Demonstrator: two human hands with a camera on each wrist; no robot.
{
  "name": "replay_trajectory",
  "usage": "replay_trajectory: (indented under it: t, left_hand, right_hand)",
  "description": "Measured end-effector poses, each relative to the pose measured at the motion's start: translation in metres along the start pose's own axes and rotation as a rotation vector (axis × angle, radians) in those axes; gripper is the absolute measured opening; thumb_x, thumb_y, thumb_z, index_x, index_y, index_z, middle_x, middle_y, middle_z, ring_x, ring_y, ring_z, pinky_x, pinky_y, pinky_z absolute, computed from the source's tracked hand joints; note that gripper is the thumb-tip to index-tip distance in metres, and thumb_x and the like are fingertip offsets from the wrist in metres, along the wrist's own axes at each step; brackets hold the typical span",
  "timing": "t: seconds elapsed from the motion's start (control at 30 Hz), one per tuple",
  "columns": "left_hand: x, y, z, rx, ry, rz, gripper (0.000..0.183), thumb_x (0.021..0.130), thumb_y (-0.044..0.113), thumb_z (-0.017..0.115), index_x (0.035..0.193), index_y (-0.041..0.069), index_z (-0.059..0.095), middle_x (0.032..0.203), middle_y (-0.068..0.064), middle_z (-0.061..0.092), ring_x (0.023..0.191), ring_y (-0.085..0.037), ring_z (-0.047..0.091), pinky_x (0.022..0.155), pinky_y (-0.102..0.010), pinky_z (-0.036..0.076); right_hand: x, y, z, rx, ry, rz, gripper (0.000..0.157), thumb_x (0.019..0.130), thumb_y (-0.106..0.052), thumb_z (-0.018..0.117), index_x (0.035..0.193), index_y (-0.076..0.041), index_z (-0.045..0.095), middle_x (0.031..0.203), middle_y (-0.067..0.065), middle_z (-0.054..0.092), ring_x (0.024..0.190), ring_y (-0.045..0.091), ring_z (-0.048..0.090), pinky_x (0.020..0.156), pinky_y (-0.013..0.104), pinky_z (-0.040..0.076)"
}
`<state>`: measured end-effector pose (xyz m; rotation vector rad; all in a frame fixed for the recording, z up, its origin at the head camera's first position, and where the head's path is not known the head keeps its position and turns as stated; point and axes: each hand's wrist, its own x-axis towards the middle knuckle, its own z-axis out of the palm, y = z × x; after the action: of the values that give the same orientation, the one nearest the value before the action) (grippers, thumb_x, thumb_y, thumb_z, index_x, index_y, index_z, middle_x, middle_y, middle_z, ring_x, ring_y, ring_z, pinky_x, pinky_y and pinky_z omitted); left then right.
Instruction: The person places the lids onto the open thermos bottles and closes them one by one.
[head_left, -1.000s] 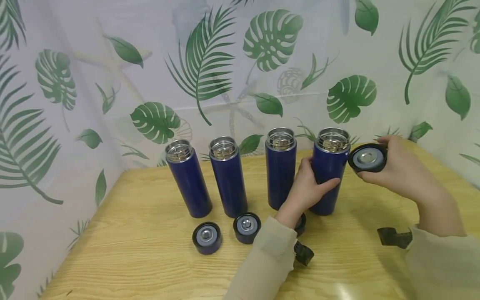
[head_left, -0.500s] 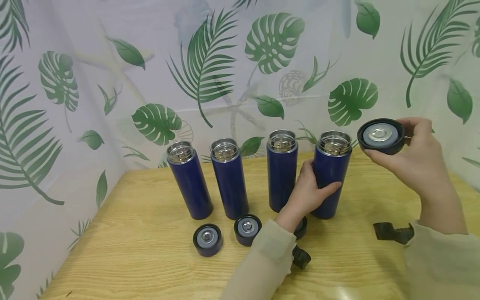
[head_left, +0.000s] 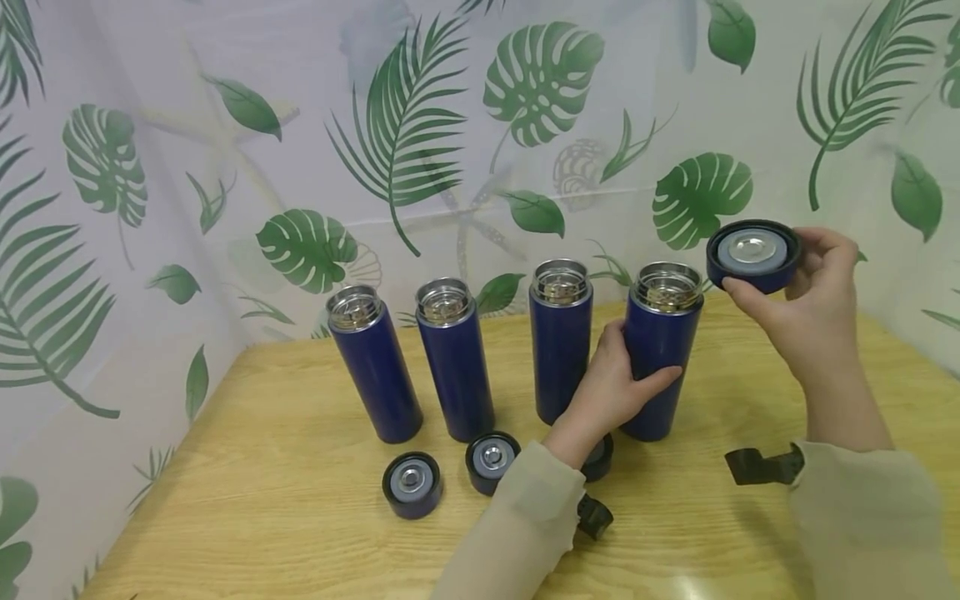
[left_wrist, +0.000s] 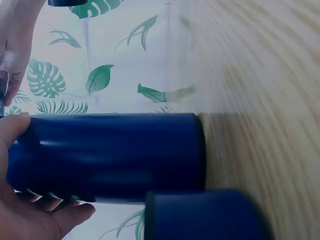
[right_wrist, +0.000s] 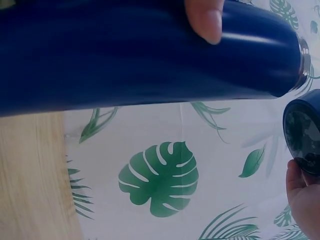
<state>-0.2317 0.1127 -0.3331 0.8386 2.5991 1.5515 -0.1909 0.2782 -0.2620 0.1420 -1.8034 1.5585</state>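
Right fingers [head_left: 752,303] grip the cap [head_left: 753,253], underside up, just right of the open bottle [head_left: 663,337]. Left fingers [head_left: 657,382] hold this bottle upright.

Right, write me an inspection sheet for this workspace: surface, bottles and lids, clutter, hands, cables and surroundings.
Surface: wood-grain table.
Job's things: four blue bottles, upright and lidless; three lids on the table, one partly hidden by the left sleeve.
Clutter: a black strap at each wrist.
Left hand: grips the rightmost bottle.
Right hand: holds a fourth lid, underside up, apart from that bottle.
Cables: nothing seen.
Surroundings: leaf-print backdrop behind the table.
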Motion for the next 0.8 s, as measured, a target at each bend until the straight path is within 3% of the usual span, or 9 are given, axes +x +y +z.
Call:
replay_trajectory:
  t: [0.07,0.2,0.47,0.8]
  left_hand:
    - [-0.001,0.000,-0.001,0.001,-0.011,-0.010,0.073,0.080,0.040,0.063,0.134,0.011,0.024,0.125,0.000,0.039,0.110,-0.009,0.044,0.090,-0.026,0.037]
    - [-0.001,0.001,-0.002,-0.002,-0.027,-0.025,0.073,0.080,0.041,0.063,0.134,0.012,0.024,0.126,0.000,0.039,0.111,-0.009,0.043,0.090,-0.027,0.037]
    - [-0.001,0.000,-0.004,0.008,-0.045,-0.027,0.074,0.079,0.042,0.063,0.134,0.012,0.024,0.125,0.000,0.040,0.110,-0.009,0.044,0.090,-0.028,0.038]
    - [-0.001,-0.001,-0.006,-0.003,-0.048,0.005,0.072,0.079,0.040,0.064,0.133,0.012,0.026,0.123,0.001,0.041,0.109,-0.008,0.045,0.089,-0.027,0.038]
  right_hand:
    - [-0.001,0.000,0.001,0.121,0.022,0.015,0.065,0.070,0.015,0.063,0.120,-0.010,0.030,0.114,0.005,0.042,0.113,0.019,0.041,0.091,0.016,0.033]
    - [-0.002,0.000,0.004,0.256,0.069,0.021,0.062,0.069,0.015,0.063,0.118,-0.008,0.033,0.112,0.008,0.044,0.106,0.018,0.046,0.083,0.014,0.038]
    - [-0.001,-0.001,0.007,0.318,0.140,0.071,0.057,0.070,0.013,0.064,0.114,-0.009,0.037,0.106,0.009,0.045,0.091,0.015,0.050,0.067,0.012,0.044]
    - [-0.004,-0.002,0.013,0.434,0.048,-0.081,0.057,0.068,0.014,0.059,0.117,-0.005,0.038,0.112,0.016,0.041,0.091,0.021,0.052,0.065,0.018,0.049]
